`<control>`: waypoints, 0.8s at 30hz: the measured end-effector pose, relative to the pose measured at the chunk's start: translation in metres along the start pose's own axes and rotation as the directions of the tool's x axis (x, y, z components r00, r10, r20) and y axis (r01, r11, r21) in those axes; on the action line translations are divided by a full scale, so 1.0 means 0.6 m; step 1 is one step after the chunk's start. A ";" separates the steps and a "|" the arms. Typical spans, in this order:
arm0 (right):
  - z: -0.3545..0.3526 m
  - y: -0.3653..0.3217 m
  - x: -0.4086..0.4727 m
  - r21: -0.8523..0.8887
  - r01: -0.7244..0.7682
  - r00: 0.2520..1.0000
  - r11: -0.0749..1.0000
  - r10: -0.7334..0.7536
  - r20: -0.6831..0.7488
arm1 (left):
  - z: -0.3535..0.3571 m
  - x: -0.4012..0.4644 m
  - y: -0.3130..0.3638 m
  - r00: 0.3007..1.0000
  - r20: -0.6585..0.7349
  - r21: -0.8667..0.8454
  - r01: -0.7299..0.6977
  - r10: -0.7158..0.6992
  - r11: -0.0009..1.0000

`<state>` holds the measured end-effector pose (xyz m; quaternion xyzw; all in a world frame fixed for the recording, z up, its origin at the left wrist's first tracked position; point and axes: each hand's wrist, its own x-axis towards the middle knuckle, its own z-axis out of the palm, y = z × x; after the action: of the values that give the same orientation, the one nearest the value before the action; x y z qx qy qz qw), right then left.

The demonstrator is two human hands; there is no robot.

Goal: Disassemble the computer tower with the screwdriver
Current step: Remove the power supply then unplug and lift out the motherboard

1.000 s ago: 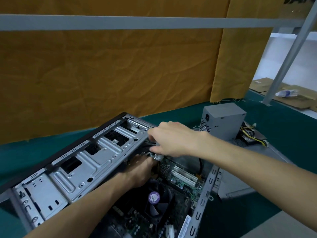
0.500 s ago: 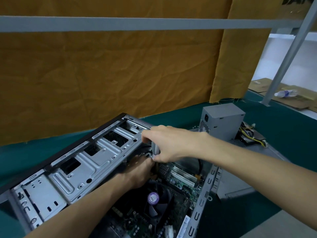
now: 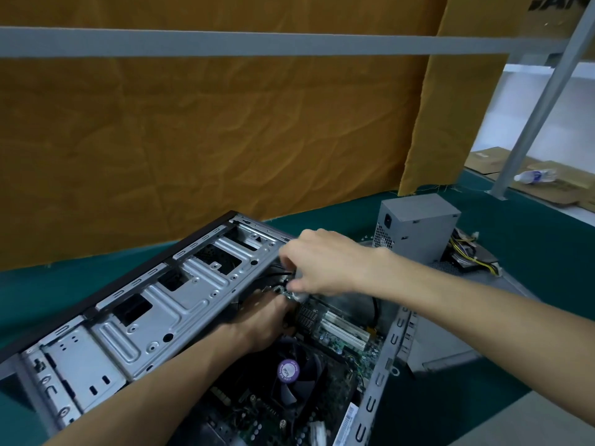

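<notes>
The tower [image 3: 167,304] lies on its side at the near left of the green surface [image 3: 531,252], its open side up, the board and its fan [image 3: 289,371] in plain view. Both hands work at one spot deep inside, near the far end of the drive cage.

The right hand [image 3: 325,265] comes in from the right, fingers curled round a pale grey handle [image 3: 297,296] that is probably the screwdriver (its tip is hidden, so what it bears on cannot be told). The left hand [image 3: 260,320] reaches in below it, under the cage edge, with its fingers tucked out of sight; whether it grips anything cannot be told, though it looks to be steadying a part or cable by the tool.

The step in hand seems to be loosening a fastener inside the tower, near the corner of the board by the white slots [image 3: 344,329]. The power supply [image 3: 418,230] already stands outside the tower, towards the far right of the surface, with its wires [image 3: 467,252] trailing beside it, so the work is well along but the board and fan are not yet out.

The next move calls for keeping the tool square on the screw while turning, with the left hand ready to catch the screw or hold the freed piece, since black cables [image 3: 273,275] crowd the spot
</notes>
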<state>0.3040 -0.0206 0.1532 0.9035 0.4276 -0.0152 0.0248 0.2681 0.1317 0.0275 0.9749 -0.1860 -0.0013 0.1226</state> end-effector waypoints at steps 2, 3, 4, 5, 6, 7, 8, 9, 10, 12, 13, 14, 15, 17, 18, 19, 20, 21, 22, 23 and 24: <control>-0.012 0.003 -0.003 0.230 0.052 0.992 0.972 -0.076 0.096 | 0.002 0.000 -0.001 1.000 0.002 -0.009 0.010 -0.010 1.000; -0.014 0.001 -0.005 0.229 0.068 0.989 0.971 -0.096 0.111 | 0.004 0.000 -0.002 1.000 0.009 -0.001 0.023 -0.023 1.000; -0.011 -0.002 -0.006 0.151 0.067 0.993 0.986 -0.081 0.088 | 0.005 0.001 -0.003 0.999 0.010 0.003 0.036 -0.036 0.999; -0.006 -0.007 -0.006 0.000 0.039 0.998 0.999 -0.039 0.050 | 0.007 0.001 -0.003 0.999 0.008 0.001 0.041 -0.041 0.999; -0.003 -0.010 -0.004 -0.138 -0.002 1.000 0.990 0.002 0.001 | 0.007 0.000 -0.003 0.999 0.008 0.003 0.036 -0.036 0.999; -0.004 -0.011 -0.003 -0.207 -0.035 0.999 0.978 0.032 -0.015 | 0.007 0.000 -0.003 1.000 0.006 0.020 0.024 -0.025 0.999; -0.006 -0.010 -0.002 -0.182 -0.034 0.999 0.983 0.032 -0.014 | 0.006 0.000 -0.002 1.000 0.008 0.037 0.016 -0.016 0.999; -0.009 -0.008 -0.002 -0.084 -0.013 1.000 0.996 0.015 0.020 | 0.004 0.000 -0.002 1.000 0.005 0.044 0.009 -0.010 0.999; -0.012 -0.005 -0.004 0.037 0.022 0.998 0.999 -0.024 0.062 | 0.004 0.000 -0.001 1.000 -0.003 0.045 0.001 -0.001 0.999; -0.020 -0.005 -0.011 0.179 0.079 0.985 0.981 -0.105 0.138 | 0.005 0.001 -0.001 1.000 -0.013 0.041 -0.008 0.008 0.999; -0.018 -0.007 -0.014 0.171 0.085 0.985 0.982 -0.109 0.137 | 0.006 0.001 -0.001 1.000 -0.008 0.027 0.005 -0.004 1.000; -0.012 -0.010 -0.015 0.102 0.081 0.992 0.992 -0.090 0.091 | 0.006 0.001 -0.001 1.000 0.002 0.009 0.026 -0.026 1.000; -0.004 -0.012 -0.015 -0.028 0.056 0.998 0.998 -0.054 0.042 | 0.006 0.000 -0.001 0.999 0.015 -0.002 0.044 -0.044 0.999; 0.006 -0.010 -0.012 -0.213 -0.006 1.000 0.977 0.002 -0.017 | 0.005 0.000 -0.001 0.999 0.031 0.028 0.036 -0.037 0.999; 0.004 -0.009 -0.012 -0.214 -0.006 1.000 0.977 0.002 -0.016 | 0.003 0.000 0.000 0.999 0.032 0.048 0.031 -0.032 0.998; 0.000 -0.008 -0.013 -0.192 0.018 1.000 0.981 -0.020 -0.007 | 0.001 0.001 0.000 0.999 0.036 0.053 0.029 -0.031 0.998; -0.006 -0.007 -0.016 -0.171 0.054 0.998 0.984 -0.056 -0.004 | -0.001 0.002 0.002 0.999 0.043 0.051 0.031 -0.033 0.998; -0.011 -0.006 -0.018 -0.164 0.093 0.995 0.982 -0.095 -0.002 | -0.002 0.003 0.002 0.998 0.054 0.047 0.033 -0.035 0.998; -0.013 -0.004 -0.021 -0.154 0.128 0.991 0.980 -0.130 -0.003 | -0.004 0.003 0.003 0.997 0.066 0.042 0.038 -0.041 0.998; -0.014 -0.001 -0.024 -0.144 0.152 0.988 0.978 -0.155 -0.006 | -0.005 0.004 0.003 0.996 0.078 0.035 0.047 -0.050 0.998; -0.015 0.002 -0.026 -0.125 0.164 0.985 0.978 -0.168 -0.027 | -0.006 0.004 0.004 0.995 0.084 0.024 0.059 -0.061 0.998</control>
<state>0.2952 -0.0330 0.1632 0.8615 0.5020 0.0258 0.0711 0.2698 0.1294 0.0315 0.9804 -0.1617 -0.0442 0.1037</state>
